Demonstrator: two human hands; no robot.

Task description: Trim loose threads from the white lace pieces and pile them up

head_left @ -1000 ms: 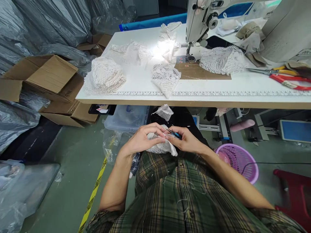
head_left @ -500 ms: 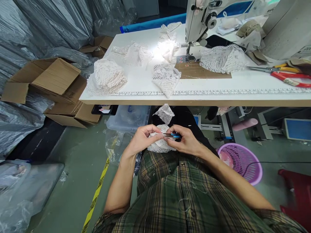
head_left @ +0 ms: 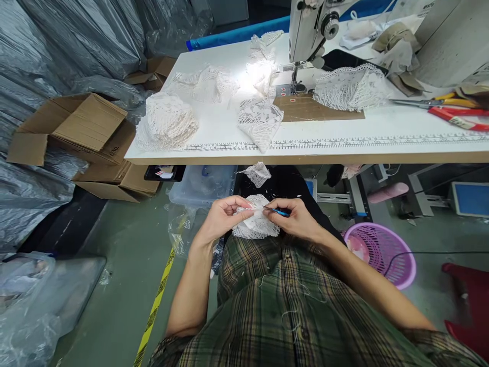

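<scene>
Over my lap, my left hand (head_left: pixel 228 216) pinches the edge of a white lace piece (head_left: pixel 256 227) between thumb and fingertips. My right hand (head_left: pixel 292 216) is closed around small blue-handled thread snips (head_left: pixel 280 211), whose dark tips point left toward the lace. A small gap separates the two hands. Just beyond them, a second white lace scrap (head_left: pixel 258 174) rests on my dark trousers below the table edge. Exactly what the fingertips of my left hand grip at the lace's edge is too small to make out.
The white sewing table (head_left: pixel 221 145) carries a sewing machine (head_left: pixel 305 35), a lace stack (head_left: pixel 168 122), a gathered lace piece (head_left: pixel 349 89) and red-handled scissors (head_left: pixel 456 117). A purple basket (head_left: pixel 407 270) stands on the floor at right; cardboard boxes (head_left: pixel 84 127) lie at left.
My right hand has drawn slightly right, taking the snips away from my left fingertips. More of the lace between the hands shows. My left hand stays nearly in place.
</scene>
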